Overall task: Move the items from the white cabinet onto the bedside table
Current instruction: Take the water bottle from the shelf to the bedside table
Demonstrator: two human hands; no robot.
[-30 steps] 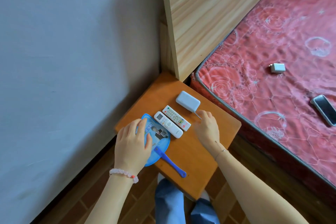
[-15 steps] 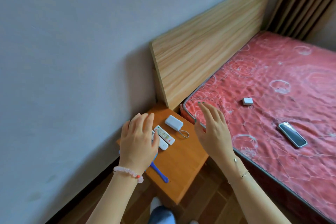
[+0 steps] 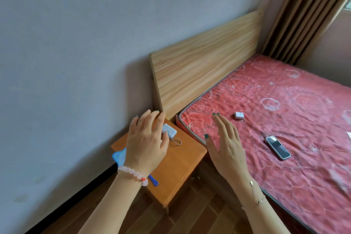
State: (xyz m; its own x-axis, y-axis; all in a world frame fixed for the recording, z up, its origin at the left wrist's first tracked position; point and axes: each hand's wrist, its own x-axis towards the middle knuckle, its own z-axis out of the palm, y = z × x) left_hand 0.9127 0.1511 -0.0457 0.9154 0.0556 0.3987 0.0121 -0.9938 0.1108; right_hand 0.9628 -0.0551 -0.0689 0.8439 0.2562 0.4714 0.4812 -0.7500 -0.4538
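head view: both hands float above the scene, empty. the left hand has its grip wide, fingers spread over the orange bedside counter, and hides part of what lies there. a white power bank with a cord loop rests on the counter's far side; a blue fan peeks out beside the left wrist. the right hand, grip wide too, hangs over the edge of the red mattress, where a phone and a small white charger lie well apart.
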